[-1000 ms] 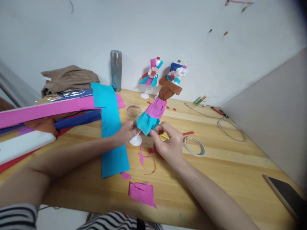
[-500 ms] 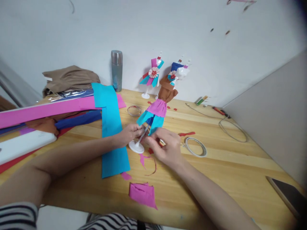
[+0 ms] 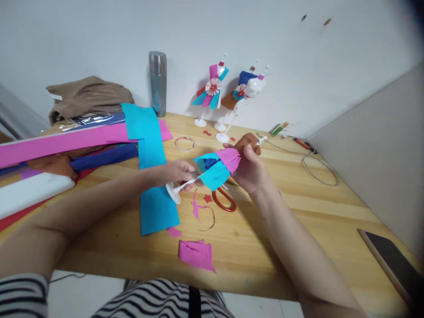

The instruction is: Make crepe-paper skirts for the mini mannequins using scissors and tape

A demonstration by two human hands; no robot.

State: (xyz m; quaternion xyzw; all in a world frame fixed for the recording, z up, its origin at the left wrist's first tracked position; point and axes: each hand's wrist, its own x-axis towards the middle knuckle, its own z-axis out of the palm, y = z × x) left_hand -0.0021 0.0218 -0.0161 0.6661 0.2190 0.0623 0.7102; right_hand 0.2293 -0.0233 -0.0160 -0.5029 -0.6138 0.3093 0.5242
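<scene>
Both hands hold a small dress form (image 3: pixel 215 165) in a brown, pink, blue and turquoise crepe-paper dress, tilted so its top points right. My left hand (image 3: pixel 180 171) is closed round the white stem near the round base (image 3: pixel 172 193). My right hand (image 3: pixel 251 170) wraps round the brown bodice at the upper end. Beneath the dress on the table lie red-handled scissors (image 3: pixel 225 204), partly hidden, and a small red paper flower (image 3: pixel 207 198). A turquoise crepe strip (image 3: pixel 155 176) passes under my left forearm.
More dressed forms, such as one with a rosette (image 3: pixel 213 88), stand by the wall beside a grey flask (image 3: pixel 158 84). Crepe rolls (image 3: pixel 66 148) lie at left. Pink scraps (image 3: pixel 197 255) lie in front; a phone (image 3: pixel 387 260) is at right, a cable (image 3: pixel 318 176) farther back.
The dress form has tipped over from near upright, its top swinging right and down. My right hand has moved from beside the hem up to the bodice. The scissors now show.
</scene>
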